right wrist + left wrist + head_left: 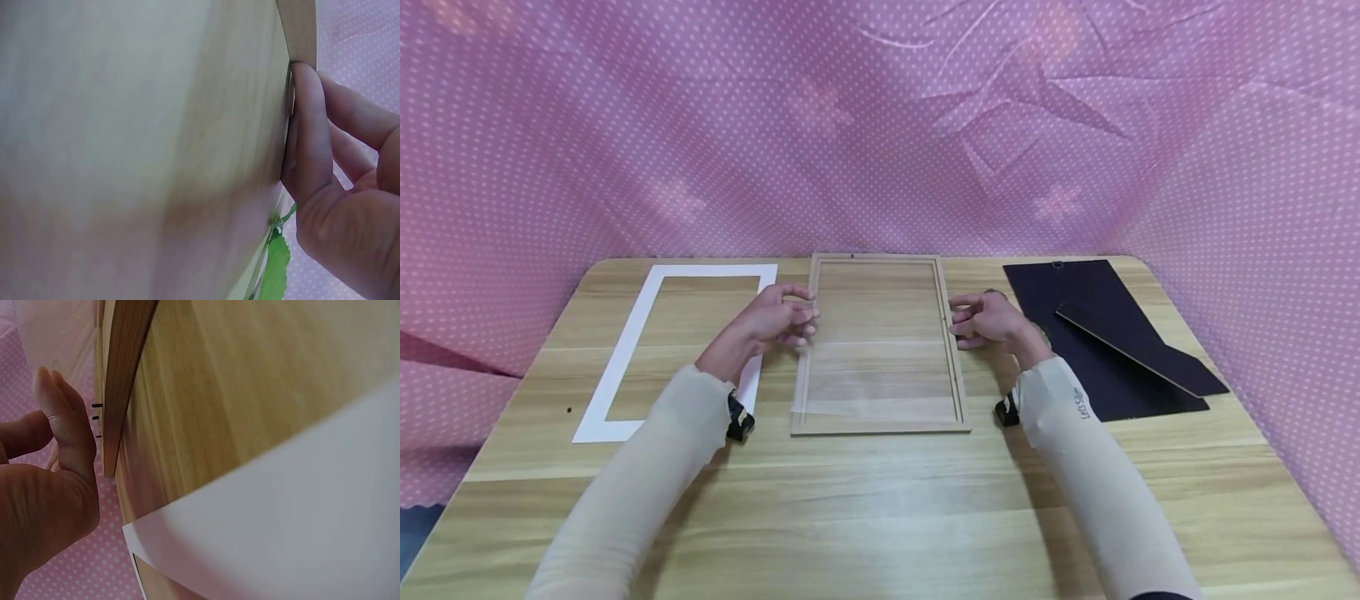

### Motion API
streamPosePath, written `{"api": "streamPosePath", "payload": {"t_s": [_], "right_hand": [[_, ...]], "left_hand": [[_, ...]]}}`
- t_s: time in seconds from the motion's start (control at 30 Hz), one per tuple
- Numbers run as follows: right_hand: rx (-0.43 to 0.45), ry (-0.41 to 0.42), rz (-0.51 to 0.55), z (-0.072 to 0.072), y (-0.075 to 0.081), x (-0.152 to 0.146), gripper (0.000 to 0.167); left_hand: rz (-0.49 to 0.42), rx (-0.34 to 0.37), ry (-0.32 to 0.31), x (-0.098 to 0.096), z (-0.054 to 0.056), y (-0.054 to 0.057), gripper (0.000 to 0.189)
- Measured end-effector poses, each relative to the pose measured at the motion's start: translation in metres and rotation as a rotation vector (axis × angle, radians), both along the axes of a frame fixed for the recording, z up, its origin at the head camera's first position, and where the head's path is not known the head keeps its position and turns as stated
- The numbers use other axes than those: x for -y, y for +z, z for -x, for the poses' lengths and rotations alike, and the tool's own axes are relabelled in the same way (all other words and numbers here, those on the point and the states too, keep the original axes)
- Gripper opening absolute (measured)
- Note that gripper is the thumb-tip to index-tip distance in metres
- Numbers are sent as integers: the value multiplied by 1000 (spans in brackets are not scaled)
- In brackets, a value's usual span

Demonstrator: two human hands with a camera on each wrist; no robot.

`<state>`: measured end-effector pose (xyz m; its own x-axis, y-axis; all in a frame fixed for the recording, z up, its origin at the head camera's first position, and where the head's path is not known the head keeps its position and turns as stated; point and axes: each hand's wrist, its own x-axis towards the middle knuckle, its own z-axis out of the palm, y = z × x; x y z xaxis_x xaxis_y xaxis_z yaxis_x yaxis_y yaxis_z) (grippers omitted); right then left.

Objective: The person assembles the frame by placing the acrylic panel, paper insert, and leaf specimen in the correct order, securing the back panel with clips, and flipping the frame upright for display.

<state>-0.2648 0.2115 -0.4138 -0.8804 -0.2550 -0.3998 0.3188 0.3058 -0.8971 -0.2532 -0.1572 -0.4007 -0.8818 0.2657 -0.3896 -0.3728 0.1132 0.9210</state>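
A light wooden picture frame lies at the middle of the table. A clear sheet shows over its left side in the left wrist view, with glare across it in the head view. My left hand pinches the sheet's edge beside the frame's left rail, its fingers partly curled. Against the frame's right rail, my right hand touches the outer side with bent fingers. Some of those fingertips are hidden behind the rail, so whether they pinch anything cannot be made out.
A white mat border lies left of the frame, under my left forearm. To the right rests a black backing board with its stand raised at an angle. A green leaf shows near my right hand. A pink dotted cloth surrounds the table.
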Motion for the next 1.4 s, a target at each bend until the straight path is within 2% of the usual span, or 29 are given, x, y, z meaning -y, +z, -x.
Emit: {"api": "streamPosePath", "payload": {"t_s": [0.47,0.7,1.0,1.23,1.4], "right_hand": [[-2,-4,16,-1,0,1,64],[-1,-9,19,-1,1,1,64],[5,-18,9,0,1,2,65],[11,-14,19,0,0,3,64],[9,-15,23,0,0,3,64]], "left_hand": [[-7,15,-8,-5,0,-4,46],[1,16,-7,-7,-1,-2,45],[-10,11,29,-3,-4,-4,45],[16,31,86,0,-6,-6,47],[40,16,88,1,-7,-5,50]]}}
